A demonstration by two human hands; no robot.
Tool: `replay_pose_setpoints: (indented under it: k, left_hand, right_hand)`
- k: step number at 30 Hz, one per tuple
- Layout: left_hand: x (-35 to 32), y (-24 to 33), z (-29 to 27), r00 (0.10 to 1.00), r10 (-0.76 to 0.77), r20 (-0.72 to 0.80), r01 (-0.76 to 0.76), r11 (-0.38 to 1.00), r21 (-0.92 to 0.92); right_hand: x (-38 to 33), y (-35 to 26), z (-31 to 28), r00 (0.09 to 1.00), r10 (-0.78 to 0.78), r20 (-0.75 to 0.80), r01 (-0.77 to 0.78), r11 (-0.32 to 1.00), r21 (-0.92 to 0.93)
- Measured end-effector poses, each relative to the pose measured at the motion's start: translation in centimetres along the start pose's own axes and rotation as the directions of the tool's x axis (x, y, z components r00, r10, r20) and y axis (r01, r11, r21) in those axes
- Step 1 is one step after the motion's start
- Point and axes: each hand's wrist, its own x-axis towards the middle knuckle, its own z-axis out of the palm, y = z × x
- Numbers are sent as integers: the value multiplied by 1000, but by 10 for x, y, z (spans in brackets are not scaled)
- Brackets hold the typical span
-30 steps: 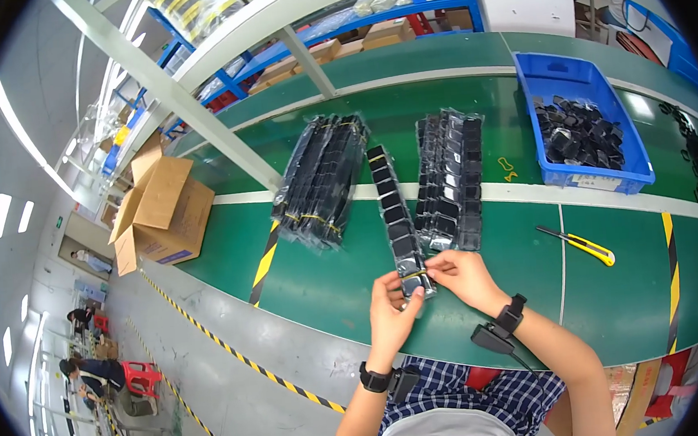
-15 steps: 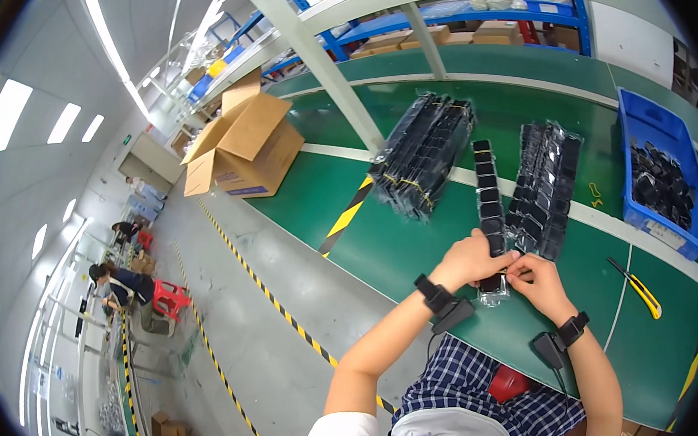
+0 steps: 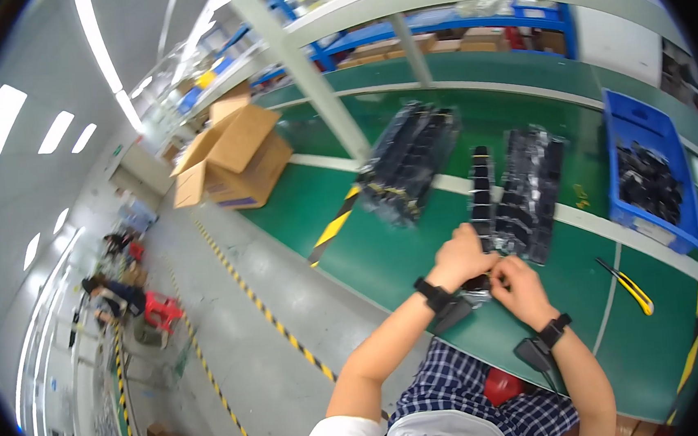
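Note:
My left hand (image 3: 464, 258) and my right hand (image 3: 520, 286) meet at the near end of a long narrow black tray strip (image 3: 481, 195) of small parts, lying on the green table (image 3: 384, 252). Both hands pinch the strip's near end, which is mostly hidden under my fingers. Just right of the strip lies a plastic-wrapped stack of black trays (image 3: 531, 191). Further left is a second wrapped bundle of black trays (image 3: 406, 164). Each wrist carries a black band.
A blue bin (image 3: 649, 178) of black parts stands at the right. A yellow utility knife (image 3: 629, 286) lies near the front edge. Open cardboard boxes (image 3: 233, 157) sit at the table's far left end. A white post (image 3: 310, 82) rises from the table. People sit on the floor far left.
The view has swung left and tilted. My hands have stayed together on the near end of the black strip throughout.

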Motion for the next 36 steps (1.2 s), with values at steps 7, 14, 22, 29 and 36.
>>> replay_pose_setpoints:
  k: [7, 14, 22, 29, 36]
  left_hand:
    - [12, -15, -5, 988, -48, 146, 65, 991, -113]
    - [19, -15, -7, 971, -87, 222, 139, 963, -233]
    - [16, -14, -2, 983, -65, 173, 94, 982, -163]
    - [13, -7, 4, 996, -66, 60, 73, 991, -112]
    - [14, -5, 1, 989, -81, 126, 97, 987, -128]
  right_hand:
    - [2, -4, -1, 998, -54, -36, 57, 996, 76]
    - [0, -9, -7, 997, 81, 12, -82, 973, 215]
    - [4, -11, 1, 981, 167, 94, -190, 919, 346]
    - [6, -33, -10, 938, 311, 151, -346, 852, 393]
    - [-4, -43, 0, 982, 181, 53, -189, 947, 260]
